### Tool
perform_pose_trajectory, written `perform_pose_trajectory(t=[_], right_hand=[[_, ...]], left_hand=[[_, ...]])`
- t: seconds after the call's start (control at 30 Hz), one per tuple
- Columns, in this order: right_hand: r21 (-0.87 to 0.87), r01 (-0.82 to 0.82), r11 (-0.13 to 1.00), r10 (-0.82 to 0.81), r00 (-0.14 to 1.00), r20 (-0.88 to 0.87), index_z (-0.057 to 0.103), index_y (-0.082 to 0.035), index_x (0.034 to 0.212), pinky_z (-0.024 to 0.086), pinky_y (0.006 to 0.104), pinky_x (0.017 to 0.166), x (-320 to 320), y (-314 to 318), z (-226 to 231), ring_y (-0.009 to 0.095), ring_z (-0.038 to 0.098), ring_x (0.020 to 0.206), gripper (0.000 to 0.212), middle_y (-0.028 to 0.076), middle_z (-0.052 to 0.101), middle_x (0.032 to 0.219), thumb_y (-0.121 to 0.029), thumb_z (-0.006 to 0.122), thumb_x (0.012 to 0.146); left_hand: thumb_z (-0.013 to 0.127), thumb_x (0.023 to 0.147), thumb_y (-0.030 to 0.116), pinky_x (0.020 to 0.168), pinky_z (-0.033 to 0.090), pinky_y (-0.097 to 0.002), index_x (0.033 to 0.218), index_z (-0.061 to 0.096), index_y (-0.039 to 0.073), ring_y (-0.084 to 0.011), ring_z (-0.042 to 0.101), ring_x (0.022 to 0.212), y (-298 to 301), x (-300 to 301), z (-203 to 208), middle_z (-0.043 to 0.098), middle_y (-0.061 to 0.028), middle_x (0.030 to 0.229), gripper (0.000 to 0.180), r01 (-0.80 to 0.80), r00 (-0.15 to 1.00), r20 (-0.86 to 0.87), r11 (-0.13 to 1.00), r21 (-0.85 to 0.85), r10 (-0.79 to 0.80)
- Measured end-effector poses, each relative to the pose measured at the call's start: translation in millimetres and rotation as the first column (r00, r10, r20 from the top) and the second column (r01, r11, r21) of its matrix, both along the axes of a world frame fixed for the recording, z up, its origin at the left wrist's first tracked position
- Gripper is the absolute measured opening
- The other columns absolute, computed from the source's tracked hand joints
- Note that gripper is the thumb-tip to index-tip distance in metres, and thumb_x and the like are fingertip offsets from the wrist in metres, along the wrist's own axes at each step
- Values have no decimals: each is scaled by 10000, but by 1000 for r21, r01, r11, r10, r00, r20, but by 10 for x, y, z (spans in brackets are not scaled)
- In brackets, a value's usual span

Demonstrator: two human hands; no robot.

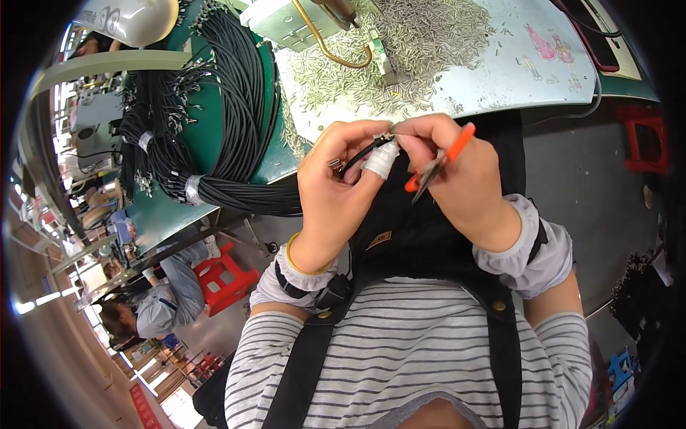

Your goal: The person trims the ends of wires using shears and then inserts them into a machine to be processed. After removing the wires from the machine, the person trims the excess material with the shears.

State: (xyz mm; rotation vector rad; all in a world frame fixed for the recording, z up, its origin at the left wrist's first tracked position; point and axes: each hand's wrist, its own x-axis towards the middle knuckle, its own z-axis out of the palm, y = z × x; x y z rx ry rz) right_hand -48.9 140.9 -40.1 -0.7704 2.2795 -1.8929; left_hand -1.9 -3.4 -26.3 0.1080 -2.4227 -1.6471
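My left hand (pixel 330 196) is closed on a short black cable (pixel 364 153), with a small metal plug (pixel 335 164) showing at the palm side. White tape (pixel 382 161) wraps the thumb of that hand. Thumb and forefinger of my right hand (pixel 468 175) pinch together at the cable's stripped end, touching it; any fine piece between these fingertips is too small to make out. Tucked in the same hand is a pair of small orange-handled snips (pixel 458 143), blades pointing down toward my lap.
Small metal pins (pixel 436 43) lie heaped on the white board (pixel 500 89) beneath a bench machine (pixel 300 25). Bundled black cables (pixel 239 107) cover the green table (pixel 164 222) at left. A seated person (pixel 161 307) works farther left beside a red stool (pixel 221 279).
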Motion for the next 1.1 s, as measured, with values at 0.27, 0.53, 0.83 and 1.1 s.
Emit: perform_pose_trajectory(t=[0.27, 0.53, 0.83, 1.1], right_hand=[[59, 192, 980, -146, 882, -448, 520, 2, 850, 416, 207, 481, 42, -66, -51, 79, 538, 557, 50, 27, 567, 691, -38, 539, 825], [-123, 19, 992, 4, 982, 188, 499, 3, 881, 434, 214, 513, 44, -34, -29, 100, 532, 575, 94, 43, 536, 728, -89, 484, 869], [-429, 29, 903, 231, 808, 542, 484, 12, 900, 450, 215, 555, 16, -2, 31, 114, 551, 636, 129, 63, 534, 786, -114, 457, 886], [21, 100, 995, -99, 994, -44, 486, 10, 896, 480, 224, 596, 111, -8, 42, 113, 556, 639, 133, 63, 545, 774, -121, 463, 883]], left_hand=[[599, 671, -89, 502, 365, -160, 826, 556, 6, -50, 490, 614, 115, 4, 27, 520, -14, 722, 186, -73, 990, -131, 991, -112, 58], [622, 669, -75, 503, 383, -188, 844, 548, 14, -85, 497, 600, 92, -13, 57, 522, -39, 725, 209, -41, 967, -249, 939, -341, -48], [624, 676, -69, 484, 377, -206, 823, 563, 16, -81, 477, 587, 194, -36, 101, 516, -32, 722, 181, -167, 985, 102, 913, 372, 139], [624, 702, -53, 517, 381, -193, 909, 554, 11, -61, 474, 603, 141, -5, 48, 526, -31, 737, 227, -44, 956, -290, 956, -288, -43]])
